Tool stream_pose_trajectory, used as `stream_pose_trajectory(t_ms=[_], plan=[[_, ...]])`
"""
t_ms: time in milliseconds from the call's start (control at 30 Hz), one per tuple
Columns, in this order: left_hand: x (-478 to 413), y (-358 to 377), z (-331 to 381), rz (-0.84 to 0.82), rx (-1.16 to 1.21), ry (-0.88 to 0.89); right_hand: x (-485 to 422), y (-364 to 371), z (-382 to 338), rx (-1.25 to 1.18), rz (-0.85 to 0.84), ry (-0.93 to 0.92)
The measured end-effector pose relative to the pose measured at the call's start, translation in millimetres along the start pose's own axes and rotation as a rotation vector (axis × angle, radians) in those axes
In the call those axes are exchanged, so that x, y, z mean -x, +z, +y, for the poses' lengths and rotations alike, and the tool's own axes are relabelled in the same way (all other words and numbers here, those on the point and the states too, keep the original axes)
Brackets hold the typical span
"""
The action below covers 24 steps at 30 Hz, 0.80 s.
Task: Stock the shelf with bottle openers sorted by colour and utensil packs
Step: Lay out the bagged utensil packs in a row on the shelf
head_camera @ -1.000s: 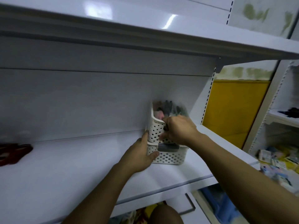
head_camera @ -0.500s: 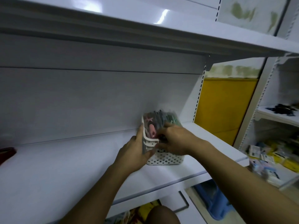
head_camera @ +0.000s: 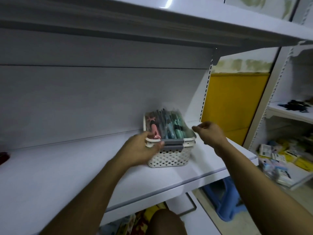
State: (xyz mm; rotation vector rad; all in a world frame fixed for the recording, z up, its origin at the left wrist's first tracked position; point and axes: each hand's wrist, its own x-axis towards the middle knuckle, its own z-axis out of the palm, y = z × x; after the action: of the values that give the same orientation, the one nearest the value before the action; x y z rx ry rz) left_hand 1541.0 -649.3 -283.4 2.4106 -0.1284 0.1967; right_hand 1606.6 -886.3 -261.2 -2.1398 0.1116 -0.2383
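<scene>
Since the earlier frame, the right hand is lifted out of the white perforated basket and is held just beside its right rim. At the far left of the white shelf, a red item is cut off by the frame edge. The basket's near left corner is gripped by the left hand, with the fingers curled over the rim. Utensil packs with pink, blue and teal handles are stood inside the basket, which is set on the shelf. The right hand's fingers are loosely curled, with nothing held. A yellow panel is seen beyond.
</scene>
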Motion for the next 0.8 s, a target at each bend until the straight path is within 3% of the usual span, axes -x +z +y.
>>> stream_pose_trajectory(t_ms=[67,133,333,467,533,600,700,800], plan=[[-9.4,-14.8,3.7,0.004,0.071,-0.084,-7.2,-1.1,1.5,-0.114,-0.260,0.215],[-19.6,-24.0,11.2,-0.007,0.080,-0.156,-14.8,-2.0,-0.7,-0.209,-0.384,0.297],[-52.2,-16.8,51.3,-0.091,0.189,-0.288,-30.5,14.3,-17.9,-0.109,-0.396,0.311],[-53.3,-0.5,48.6,-0.080,0.026,-0.272,-31.4,16.9,-19.1,-0.128,-0.462,0.324],[-48.6,-2.9,40.6,-0.117,0.025,-0.284,-30.6,10.1,-28.0,-0.063,-0.523,0.282],[-47.2,-18.3,31.7,-0.178,0.171,-0.350,-27.8,1.5,-44.1,0.003,-0.512,0.194],[-47.9,-43.7,27.0,-0.231,0.370,-0.470,-18.1,-4.6,-76.9,0.153,-0.382,0.007],[-46.1,-41.6,32.0,-0.262,0.439,-0.561,2.0,9.8,-101.9,0.526,-0.248,-0.197]])
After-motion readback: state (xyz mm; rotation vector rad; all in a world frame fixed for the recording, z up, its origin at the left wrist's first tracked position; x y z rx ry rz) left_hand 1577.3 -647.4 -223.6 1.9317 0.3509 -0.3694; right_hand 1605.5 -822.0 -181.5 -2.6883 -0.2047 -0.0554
